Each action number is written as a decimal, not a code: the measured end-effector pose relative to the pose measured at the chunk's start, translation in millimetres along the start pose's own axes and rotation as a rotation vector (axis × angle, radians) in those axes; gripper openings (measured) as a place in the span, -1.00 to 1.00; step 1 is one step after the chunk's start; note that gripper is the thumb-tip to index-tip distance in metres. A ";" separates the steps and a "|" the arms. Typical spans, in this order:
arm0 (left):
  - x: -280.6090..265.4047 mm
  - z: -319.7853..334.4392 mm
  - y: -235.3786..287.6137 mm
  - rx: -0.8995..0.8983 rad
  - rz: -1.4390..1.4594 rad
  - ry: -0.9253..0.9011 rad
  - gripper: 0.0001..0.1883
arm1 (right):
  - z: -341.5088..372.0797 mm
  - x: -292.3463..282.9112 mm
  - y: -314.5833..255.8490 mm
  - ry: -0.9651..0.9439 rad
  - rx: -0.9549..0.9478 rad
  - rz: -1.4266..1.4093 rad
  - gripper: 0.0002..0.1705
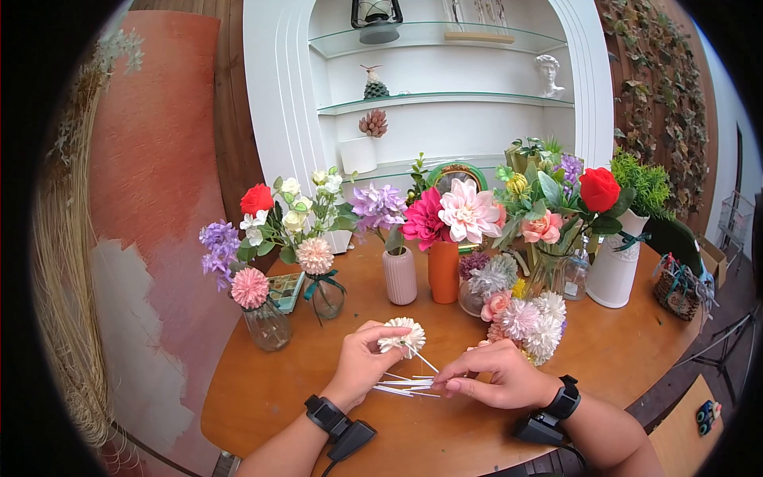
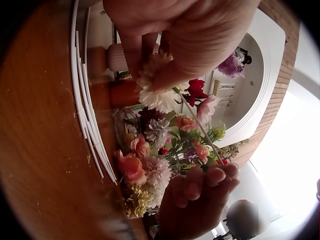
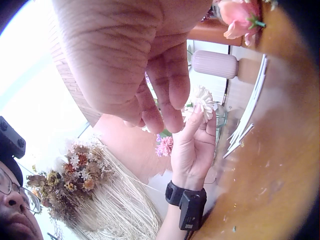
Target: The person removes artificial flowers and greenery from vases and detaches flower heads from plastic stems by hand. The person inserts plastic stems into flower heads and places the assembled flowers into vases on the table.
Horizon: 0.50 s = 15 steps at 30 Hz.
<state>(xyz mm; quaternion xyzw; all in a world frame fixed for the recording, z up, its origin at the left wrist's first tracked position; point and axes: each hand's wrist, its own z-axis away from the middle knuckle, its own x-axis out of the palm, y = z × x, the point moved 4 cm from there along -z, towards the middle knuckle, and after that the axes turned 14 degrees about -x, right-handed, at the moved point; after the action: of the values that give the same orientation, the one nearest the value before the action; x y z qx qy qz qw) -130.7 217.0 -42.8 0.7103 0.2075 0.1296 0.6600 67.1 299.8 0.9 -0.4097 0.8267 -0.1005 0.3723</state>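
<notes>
A cream-white flower head (image 1: 404, 337) is pinched in the left hand (image 1: 359, 367), its underside turned toward the right. From its back a thin white stem (image 2: 202, 131) runs out to the right hand (image 1: 501, 377), whose thumb and fingertips pinch the far end. Several loose white sticks (image 1: 405, 386) lie on the table between and below the hands. In the left wrist view the left hand (image 2: 185, 40) covers part of the petals. From the right wrist, the left thumb rests against the flower head (image 3: 201, 102), while the right hand (image 3: 135, 60) hides the stem.
Behind the hands stand a pink ribbed vase (image 1: 400, 277), an orange vase (image 1: 443, 273) and a white vase (image 1: 617, 266) with flowers or greenery. Glass jars (image 1: 269, 327) of flowers are at the left. Loose blooms (image 1: 520, 318) lie just beyond the right hand on the wooden table (image 1: 262, 397).
</notes>
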 end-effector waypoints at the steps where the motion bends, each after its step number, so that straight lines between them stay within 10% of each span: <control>1: -0.3 -0.1 -0.4 0.003 -0.008 0.005 -0.67 | 0.3 0.1 0.3 -0.002 0.004 -0.001 -0.81; 15: 3.2 3.4 2.5 0.043 -0.028 0.005 -0.66 | -0.2 0.9 3.6 -0.006 0.024 0.022 -0.79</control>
<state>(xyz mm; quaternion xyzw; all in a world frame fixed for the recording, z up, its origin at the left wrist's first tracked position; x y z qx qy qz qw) -126.0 215.4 -41.0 0.7210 0.2218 0.1178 0.6458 64.4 301.4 -1.1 -0.3964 0.8287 -0.1052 0.3808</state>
